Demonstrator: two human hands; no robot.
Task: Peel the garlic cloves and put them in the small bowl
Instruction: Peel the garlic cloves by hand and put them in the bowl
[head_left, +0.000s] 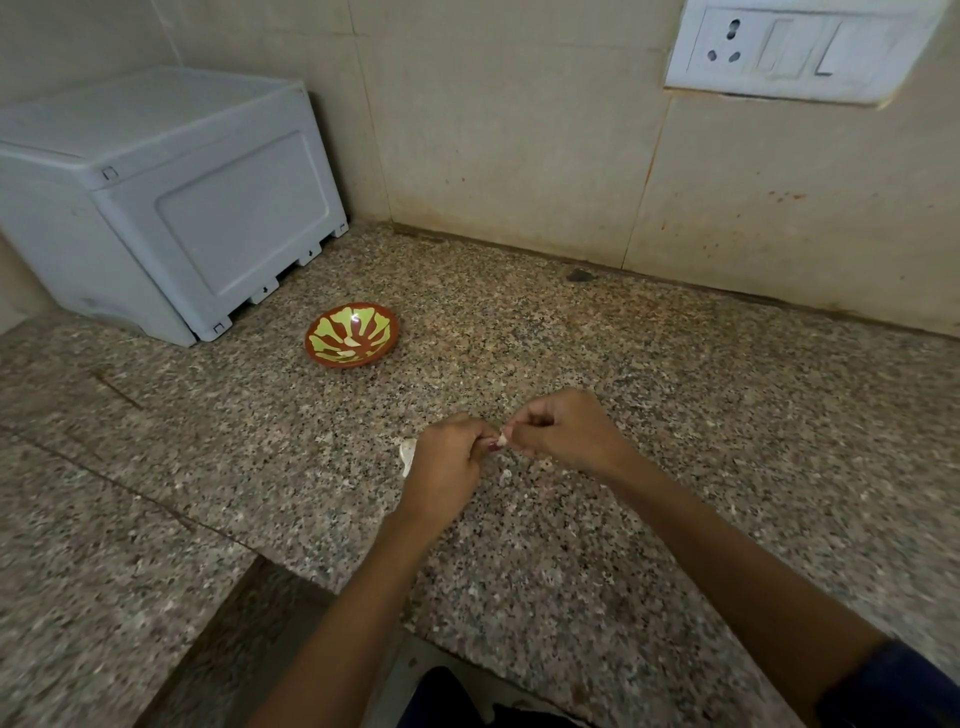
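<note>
Both forearms reach in from the bottom edge and meet over the granite counter (675, 415), and between the two sets of fingertips sits the garlic clove (502, 442), a small pale piece only partly visible. It is held just above the stone, well short of the small bowl (352, 335).

A clove like this should be light, firm and a little slick once bared, while its skin is papery and tears in flakes. The sensible place to hold it is across its plump middle, leaving one tip free so the skin can be picked at and pulled along its length; too hard a squeeze would likely bruise it or shoot it out of the grip.

Left hand (447, 457) is curled, knuckles up, pinching the clove from its side. Right hand (563, 431) is also curled, thumb and forefinger closed on the clove's other end, apparently working at the skin. Neither hand is spread wide.

Just beside the left hand a whitish scrap of peel (408, 456) lies on the counter, with smaller flecks near the wrists. Farther back stands the bowl, brown-rimmed with a green pattern; its contents cannot be made out. Behind it sit a grey plastic box (171, 208) and the tiled wall with a socket plate (795, 49).
</note>
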